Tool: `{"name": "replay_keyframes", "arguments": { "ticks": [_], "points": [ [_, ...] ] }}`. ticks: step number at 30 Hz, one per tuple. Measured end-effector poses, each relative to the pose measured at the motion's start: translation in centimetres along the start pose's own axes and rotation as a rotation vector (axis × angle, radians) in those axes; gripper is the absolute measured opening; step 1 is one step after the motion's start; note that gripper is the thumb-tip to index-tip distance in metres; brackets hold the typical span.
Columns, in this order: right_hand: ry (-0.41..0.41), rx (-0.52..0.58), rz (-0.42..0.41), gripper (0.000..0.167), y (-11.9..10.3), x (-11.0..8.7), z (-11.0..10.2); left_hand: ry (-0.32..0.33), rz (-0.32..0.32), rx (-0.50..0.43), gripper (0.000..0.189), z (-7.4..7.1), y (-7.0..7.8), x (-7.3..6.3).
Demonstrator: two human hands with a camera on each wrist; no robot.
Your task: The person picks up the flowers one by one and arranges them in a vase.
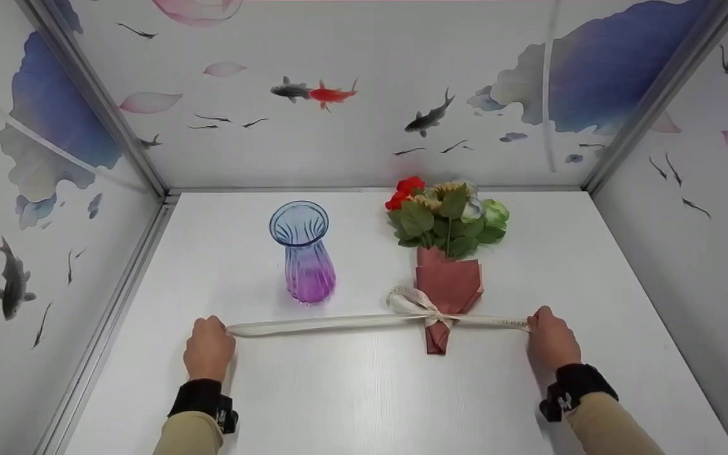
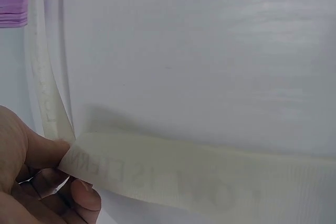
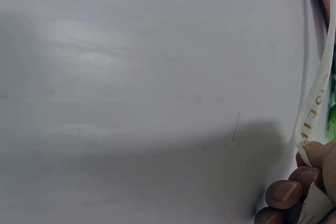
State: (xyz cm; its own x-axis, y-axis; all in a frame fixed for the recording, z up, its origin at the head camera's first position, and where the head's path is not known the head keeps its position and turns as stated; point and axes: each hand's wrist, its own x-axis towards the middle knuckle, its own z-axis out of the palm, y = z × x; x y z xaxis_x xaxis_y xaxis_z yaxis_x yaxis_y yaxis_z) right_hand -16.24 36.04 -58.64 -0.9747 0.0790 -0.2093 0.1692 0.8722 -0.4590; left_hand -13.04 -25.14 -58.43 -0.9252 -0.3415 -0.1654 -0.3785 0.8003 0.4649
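Observation:
A cream ribbon (image 1: pixel 332 324) with printed lettering stretches nearly straight across the table. It is tied around a bouquet's red-brown paper wrap (image 1: pixel 449 284), with one loop lying left of the knot. My left hand (image 1: pixel 209 349) pinches the ribbon's left part between thumb and fingers; in the left wrist view a loose tail (image 2: pixel 157 169) runs on from the fingertips to the right. On the other side my right hand (image 1: pixel 552 340) grips the right part, and a short end (image 3: pixel 316 203) pokes out below its fingers. Red, yellow, white and green flowers (image 1: pixel 449 212) top the bouquet.
A ribbed glass vase (image 1: pixel 309 265), blue above and purple below, stands upright behind the ribbon, left of the bouquet. White panels (image 1: pixel 364 139) printed with fish and petals enclose the white table (image 1: pixel 351 404) at the back and both sides.

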Motion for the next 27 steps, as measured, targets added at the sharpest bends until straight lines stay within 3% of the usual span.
{"name": "replay_keyframes", "arguments": {
  "ticks": [12, 17, 21, 27],
  "points": [
    [0.056, -0.016, 0.028, 0.024, 0.3, -0.2, 0.0, 0.047, 0.028, 0.004, 0.022, -0.2, -0.2, -0.2],
    [0.099, -0.016, 0.033, 0.024, -0.3, 0.1, -0.3, 0.136, 0.098, 0.083, 0.023, 0.0, 0.4, -0.4],
    [0.198, -0.055, -0.059, 0.027, -0.9, 0.3, -0.2, 0.197, 0.156, 0.142, 0.029, 0.4, 1.5, -0.5],
    [0.347, -0.063, -0.261, 0.021, -2.6, 0.4, 0.3, 0.196, 0.314, 0.155, 0.022, 1.5, 4.7, -0.8]
  ]
}}
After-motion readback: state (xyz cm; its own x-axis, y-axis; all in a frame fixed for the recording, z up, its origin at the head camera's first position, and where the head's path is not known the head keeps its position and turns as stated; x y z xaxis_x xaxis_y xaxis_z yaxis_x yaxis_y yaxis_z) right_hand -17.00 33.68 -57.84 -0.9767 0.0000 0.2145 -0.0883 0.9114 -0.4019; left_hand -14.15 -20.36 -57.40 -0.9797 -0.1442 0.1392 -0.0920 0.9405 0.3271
